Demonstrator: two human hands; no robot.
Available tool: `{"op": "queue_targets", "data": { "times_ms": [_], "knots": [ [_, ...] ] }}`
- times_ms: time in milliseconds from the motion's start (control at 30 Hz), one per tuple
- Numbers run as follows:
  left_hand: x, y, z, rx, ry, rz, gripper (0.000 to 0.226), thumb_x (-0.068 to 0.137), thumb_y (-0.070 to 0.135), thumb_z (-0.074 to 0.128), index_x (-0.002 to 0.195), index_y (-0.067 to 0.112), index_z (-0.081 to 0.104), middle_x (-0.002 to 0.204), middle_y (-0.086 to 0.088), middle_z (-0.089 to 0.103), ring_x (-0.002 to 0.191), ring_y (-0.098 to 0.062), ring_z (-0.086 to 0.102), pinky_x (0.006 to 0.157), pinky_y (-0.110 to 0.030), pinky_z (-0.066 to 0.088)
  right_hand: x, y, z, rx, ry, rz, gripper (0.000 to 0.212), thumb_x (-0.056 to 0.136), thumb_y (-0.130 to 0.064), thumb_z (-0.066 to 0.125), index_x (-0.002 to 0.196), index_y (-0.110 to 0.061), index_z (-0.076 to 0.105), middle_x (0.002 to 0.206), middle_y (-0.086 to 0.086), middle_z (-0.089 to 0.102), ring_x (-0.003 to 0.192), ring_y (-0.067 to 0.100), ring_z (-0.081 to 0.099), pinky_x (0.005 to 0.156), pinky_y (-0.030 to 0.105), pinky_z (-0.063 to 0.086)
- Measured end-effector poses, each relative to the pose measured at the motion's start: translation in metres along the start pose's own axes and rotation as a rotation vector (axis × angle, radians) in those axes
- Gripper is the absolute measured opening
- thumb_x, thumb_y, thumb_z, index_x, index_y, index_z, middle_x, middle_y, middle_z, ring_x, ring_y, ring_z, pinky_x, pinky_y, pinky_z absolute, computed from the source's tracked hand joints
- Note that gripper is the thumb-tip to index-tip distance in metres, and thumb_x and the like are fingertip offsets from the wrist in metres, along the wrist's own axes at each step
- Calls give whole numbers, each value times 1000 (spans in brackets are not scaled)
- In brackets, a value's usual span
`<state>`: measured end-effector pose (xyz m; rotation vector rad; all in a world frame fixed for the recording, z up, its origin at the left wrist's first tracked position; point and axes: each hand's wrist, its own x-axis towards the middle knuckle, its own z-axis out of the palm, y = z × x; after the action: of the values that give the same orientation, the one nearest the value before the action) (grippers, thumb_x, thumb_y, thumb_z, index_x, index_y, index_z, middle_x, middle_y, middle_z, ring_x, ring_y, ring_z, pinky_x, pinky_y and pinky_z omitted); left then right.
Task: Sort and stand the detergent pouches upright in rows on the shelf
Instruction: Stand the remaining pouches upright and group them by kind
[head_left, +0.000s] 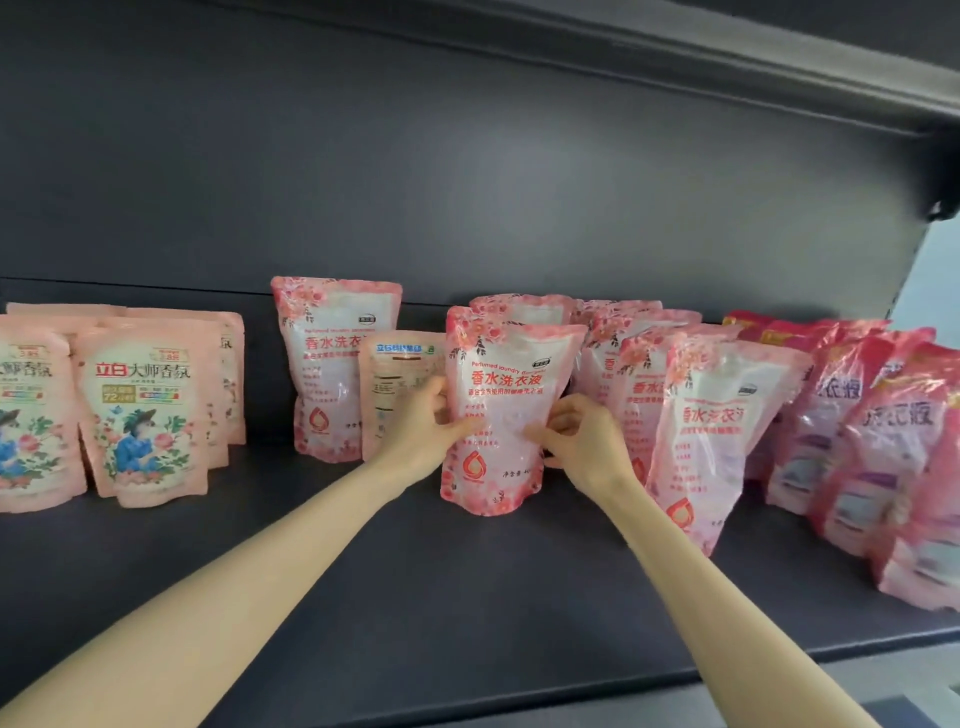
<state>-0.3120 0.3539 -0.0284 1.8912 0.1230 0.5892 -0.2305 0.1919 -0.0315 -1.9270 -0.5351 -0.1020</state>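
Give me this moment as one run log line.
stage: standing pouch | left hand: grips floral pink pouch, left side | right hand: grips its right side | pouch: upright on shelf

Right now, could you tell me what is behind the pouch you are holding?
Another pink floral pouch is right behind the held pouch; only its top edge shows. Its lower part is covered.
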Motion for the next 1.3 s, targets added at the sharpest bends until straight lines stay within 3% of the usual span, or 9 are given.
{"op": "queue_targets", "data": {
  "times_ms": [200, 367, 567, 833, 967, 1067, 1300],
  "knots": [
    [5, -8, 10, 128, -65, -77, 48, 82, 19, 72, 124, 21, 48, 118, 5, 63, 105, -11, 61, 89, -36, 54, 3, 15, -5, -31, -119, 21, 53, 71, -13, 81, 107, -21, 44, 90, -4, 58, 81, 14, 61, 71, 40, 59],
    [4, -12, 18, 119, -65, -142, 43, 82, 10, 70, 118, 20, 50, 105, -2, 64, 91, -15, 67, 75, -36, 59, 11, 25, 2, -36, -80, 39, 57, 70, -14, 79, 115, -20, 45, 92, 0, 62, 87, 24, 64, 78, 46, 56],
    [23, -18, 31, 144, 6, -140, 36, 83, 9, 69, 112, 20, 50, 102, -7, 61, 88, -19, 67, 75, -39, 59, 22, 25, 9, -78, -14, 36, 60, 83, -12, 68, 135, -18, 38, 115, 10, 62, 105, 30, 61, 91, 43, 51],
    [29, -20, 33, 190, -4, -131, 35, 83, 12, 69, 112, 16, 50, 102, -6, 60, 88, -20, 66, 75, -39, 59, 25, 27, 13, -161, -14, 53, 60, 88, -13, 63, 139, -16, 32, 118, 14, 61, 106, 33, 60, 91, 46, 51],
    [28, -19, 30, 272, -34, -138, 38, 82, 21, 71, 114, 12, 54, 104, -3, 63, 95, -21, 64, 83, -43, 56, 22, 25, 11, -220, -25, 53, 58, 90, -17, 62, 138, -13, 31, 117, 15, 61, 107, 35, 60, 93, 47, 50],
    [22, -16, 27, 406, -72, -134, 43, 84, 26, 69, 121, 10, 53, 109, 2, 60, 97, -17, 60, 84, -33, 53, 17, 22, 8, -284, -40, 29, 55, 90, -18, 61, 137, -12, 32, 120, 14, 59, 109, 35, 59, 94, 47, 49],
    [-12, -4, 6, 712, -144, -86, 46, 89, 31, 62, 130, 13, 51, 124, -6, 60, 108, -17, 57, 91, -27, 45, -9, 14, -5, -525, -160, -90, 47, 89, -14, 59, 131, -7, 40, 121, 12, 56, 109, 32, 57, 87, 38, 48]
  ]
}}
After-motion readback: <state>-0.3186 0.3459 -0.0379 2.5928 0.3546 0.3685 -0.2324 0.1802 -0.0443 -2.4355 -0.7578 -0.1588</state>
